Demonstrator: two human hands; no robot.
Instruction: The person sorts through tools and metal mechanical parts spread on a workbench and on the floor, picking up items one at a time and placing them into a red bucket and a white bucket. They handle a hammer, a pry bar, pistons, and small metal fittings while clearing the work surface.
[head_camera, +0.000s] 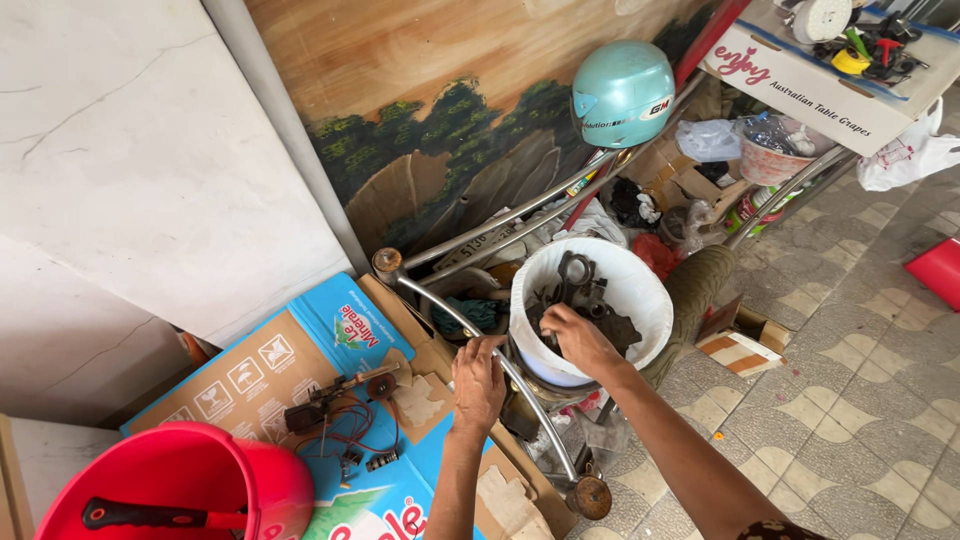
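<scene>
My right hand (578, 340) reaches into a white bucket (640, 290) and closes among dark, greasy metal parts (580, 285) inside it. My left hand (478, 382) grips the near rim of the bucket, just beside a bent chrome tube (470, 330) that crosses in front of it. Both forearms come up from the bottom of the view. What exactly the right fingers hold is hidden among the parts.
A red bucket (260, 480) with a red-and-black tool inside sits bottom left. Flattened blue and brown cardboard (300, 350) carries wired electrical parts (340, 400). A turquoise helmet (622, 92), a painted board, a cluttered metal rack and a cardboard box (830, 90) stand behind. Tiled floor lies right.
</scene>
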